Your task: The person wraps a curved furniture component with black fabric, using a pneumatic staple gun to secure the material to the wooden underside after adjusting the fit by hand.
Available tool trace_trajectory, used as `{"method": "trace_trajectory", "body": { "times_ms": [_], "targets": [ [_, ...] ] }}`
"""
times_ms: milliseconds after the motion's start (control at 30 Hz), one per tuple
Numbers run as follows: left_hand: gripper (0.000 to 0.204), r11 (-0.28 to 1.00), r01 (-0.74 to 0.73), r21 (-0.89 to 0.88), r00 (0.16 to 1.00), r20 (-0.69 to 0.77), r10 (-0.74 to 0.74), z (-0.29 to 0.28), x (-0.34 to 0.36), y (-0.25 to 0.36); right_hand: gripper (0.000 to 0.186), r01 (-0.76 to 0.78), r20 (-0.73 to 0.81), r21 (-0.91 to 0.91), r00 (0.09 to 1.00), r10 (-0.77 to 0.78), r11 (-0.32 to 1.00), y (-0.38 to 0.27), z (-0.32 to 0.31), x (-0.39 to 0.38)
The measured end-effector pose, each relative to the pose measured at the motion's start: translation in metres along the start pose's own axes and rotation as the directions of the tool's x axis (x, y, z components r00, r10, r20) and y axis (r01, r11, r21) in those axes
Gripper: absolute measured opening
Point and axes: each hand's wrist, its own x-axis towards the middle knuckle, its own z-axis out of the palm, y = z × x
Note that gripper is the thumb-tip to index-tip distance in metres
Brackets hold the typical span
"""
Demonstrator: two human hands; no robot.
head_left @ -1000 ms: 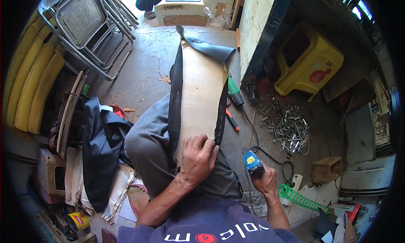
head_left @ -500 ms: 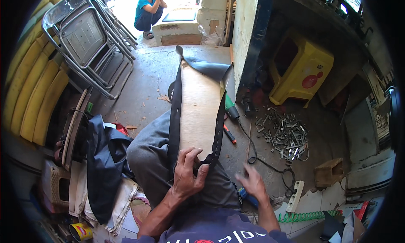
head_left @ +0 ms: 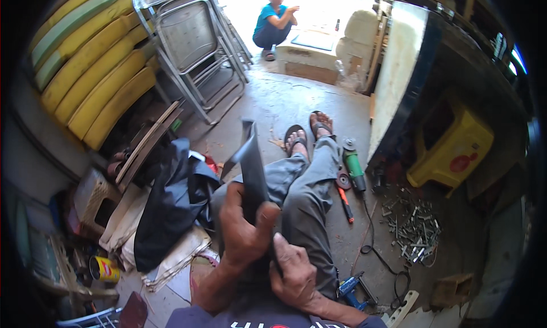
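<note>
Gripping a long, flat, smooth, dark grey panel (head_left: 254, 183) in the left hand (head_left: 242, 234), with the thumb along its right side. Holding it tilted above 2 legs in grey trousers (head_left: 310, 214), left of a blue pistol-shaped tool (head_left: 349, 286). Reaching its near part with the right hand (head_left: 294, 274); cannot tell whether pinching it.

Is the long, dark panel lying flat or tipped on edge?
Tipped on edge: the long, dark panel shows its narrow side upward, gripped by the left hand.
</note>
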Motion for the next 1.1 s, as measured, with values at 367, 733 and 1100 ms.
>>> {"method": "trace_trajectory", "body": {
  "times_ms": [367, 733, 1100],
  "targets": [
    [0.042, 0.762, 0.185, -0.62, 0.98, 0.063, -0.186, -0.014, 0.007, 0.004, 0.104, 0.206, -0.046, 0.112, 0.978, -0.202, 0.972, 0.023, 0.09, -0.021],
    [0.045, 0.746, -0.017, -0.666, 0.994, -0.09, -0.057, -0.008, -0.01, -0.036, 0.098, 0.514, 0.562, -0.1, 0.736, -0.378, 0.852, -0.02, -0.061, 0.232],
    [0.059, 0.701, 0.228, -0.676, 0.973, 0.177, -0.146, -0.053, 0.019, 0.0, 0.089, 0.116, 0.996, -0.047, 0.083, 0.038, 0.992, -0.053, -0.08, 0.3]
  ]
}}
